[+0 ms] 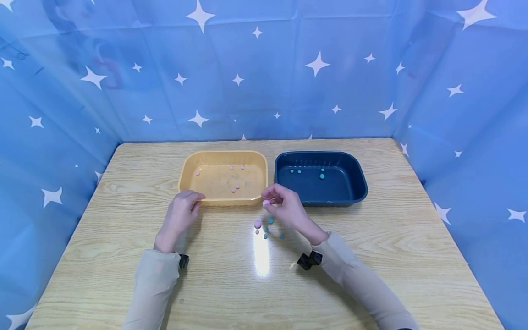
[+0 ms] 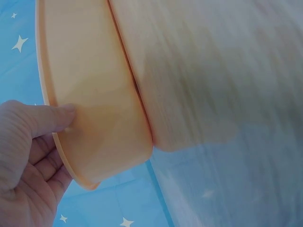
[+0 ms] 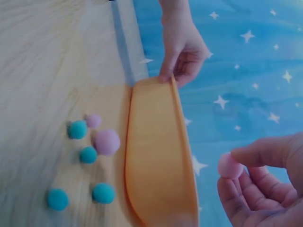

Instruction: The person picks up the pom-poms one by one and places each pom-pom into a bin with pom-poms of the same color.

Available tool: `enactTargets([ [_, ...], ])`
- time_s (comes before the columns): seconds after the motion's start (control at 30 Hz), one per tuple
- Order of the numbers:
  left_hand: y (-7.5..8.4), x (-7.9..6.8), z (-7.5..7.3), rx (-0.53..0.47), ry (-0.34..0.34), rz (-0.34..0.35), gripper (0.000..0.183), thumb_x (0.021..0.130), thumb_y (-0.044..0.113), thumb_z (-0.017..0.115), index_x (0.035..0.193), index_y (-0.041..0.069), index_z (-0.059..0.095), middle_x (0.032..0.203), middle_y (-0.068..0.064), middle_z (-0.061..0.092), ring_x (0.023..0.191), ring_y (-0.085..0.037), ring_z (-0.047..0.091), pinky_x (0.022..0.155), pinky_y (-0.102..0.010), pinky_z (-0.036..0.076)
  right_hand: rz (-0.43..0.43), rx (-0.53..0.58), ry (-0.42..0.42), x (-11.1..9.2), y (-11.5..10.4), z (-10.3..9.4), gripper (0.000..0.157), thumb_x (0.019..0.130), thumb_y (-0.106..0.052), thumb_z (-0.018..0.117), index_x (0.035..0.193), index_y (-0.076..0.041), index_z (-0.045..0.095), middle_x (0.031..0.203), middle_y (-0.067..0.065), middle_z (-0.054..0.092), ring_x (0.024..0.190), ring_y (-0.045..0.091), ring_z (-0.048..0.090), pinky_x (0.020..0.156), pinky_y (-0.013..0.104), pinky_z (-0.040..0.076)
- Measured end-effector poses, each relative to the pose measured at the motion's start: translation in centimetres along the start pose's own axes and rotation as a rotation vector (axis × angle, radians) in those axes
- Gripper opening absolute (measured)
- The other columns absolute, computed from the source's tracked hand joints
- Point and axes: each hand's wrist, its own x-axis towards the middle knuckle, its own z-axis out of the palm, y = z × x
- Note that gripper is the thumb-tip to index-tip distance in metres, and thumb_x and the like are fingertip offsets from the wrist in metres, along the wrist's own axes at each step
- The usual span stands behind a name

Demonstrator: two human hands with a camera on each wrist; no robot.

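My left hand (image 1: pixel 180 214) grips the near left corner of the yellow-orange basin (image 1: pixel 223 201), thumb on the outer wall and fingers over the rim, as the left wrist view shows. Between thumb and fingertips of my right hand (image 1: pixel 286 209) is a pink ball (image 3: pixel 229 166), held close to the basin's near right corner. Inside the basin lie several small pink balls (image 1: pixel 237 187). On the table in front sit a larger pink ball (image 3: pixel 107 142), a smaller pink ball (image 3: pixel 93 120) and several teal balls (image 3: pixel 103 193).
A dark blue basin (image 1: pixel 363 185) with several teal balls (image 1: pixel 322 176) stands right of the yellow-orange one. Both are on a wooden table (image 1: pixel 231 293). Blue star-patterned cloth (image 1: pixel 264 101) encloses the back and sides.
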Motion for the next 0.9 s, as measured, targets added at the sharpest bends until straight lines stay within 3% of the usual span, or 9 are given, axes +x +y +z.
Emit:
enactTargets([
  [0.2, -0.1, 0.0, 0.1, 0.001, 0.009, 0.011, 0.017, 0.071, -0.014, 0.069, 0.084, -0.003, 0.067, 0.081, -0.015, 0.066, 0.075, -0.031, 0.061, 0.069, -0.044, 0.05, 0.011, 0.027, 0.026, 0.8, -0.7, 0.1, 0.019, 0.082, 0.005, 0.066, 0.1, 0.004, 0.06, 0.096, 0.022, 0.064, 0.086, 0.03, 0.064, 0.08, 0.041, 0.053],
  [0.37, -0.1, 0.0, 0.1, 0.005, 0.009, 0.013, 0.017, 0.071, -0.014, 0.069, 0.084, -0.003, 0.068, 0.081, -0.015, 0.066, 0.075, -0.03, 0.061, 0.069, -0.044, 0.05, 0.016, 0.019, 0.032, 1.2, -3.2, -0.1, 0.018, 0.082, 0.009, 0.064, 0.099, 0.01, 0.059, 0.095, 0.023, 0.064, 0.086, 0.035, 0.062, 0.08, 0.045, 0.053],
  [0.53, -0.3, 0.0, 0.2, 0.01, 0.01, 0.013, 0.017, 0.071, -0.014, 0.068, 0.084, -0.003, 0.068, 0.081, -0.014, 0.066, 0.076, -0.03, 0.061, 0.069, -0.044, 0.05, 0.049, 0.041, 0.037, 1.8, -4.9, -0.1, 0.018, 0.082, 0.01, 0.062, 0.1, 0.011, 0.058, 0.096, 0.023, 0.064, 0.088, 0.034, 0.062, 0.082, 0.041, 0.053],
  [0.77, -0.2, 0.0, 0.1, 0.008, 0.008, 0.01, 0.018, 0.071, -0.014, 0.068, 0.084, -0.003, 0.067, 0.08, -0.014, 0.066, 0.075, -0.03, 0.06, 0.069, -0.043, 0.05, 0.116, 0.116, 0.04, 3.4, -2.5, 0.4, 0.019, 0.086, 0.0, 0.064, 0.104, 0.004, 0.06, 0.102, 0.021, 0.063, 0.092, 0.027, 0.061, 0.085, 0.033, 0.052],
  [0.9, -0.2, 0.0, 0.1, 0.009, 0.003, 0.012, 0.017, 0.071, -0.014, 0.067, 0.084, -0.003, 0.067, 0.081, -0.014, 0.066, 0.076, -0.03, 0.061, 0.069, -0.043, 0.05, 0.128, 0.133, 0.051, 4.1, -2.2, 0.5, 0.018, 0.086, -0.003, 0.065, 0.103, 0.001, 0.061, 0.102, 0.018, 0.063, 0.093, 0.024, 0.06, 0.085, 0.031, 0.051],
])
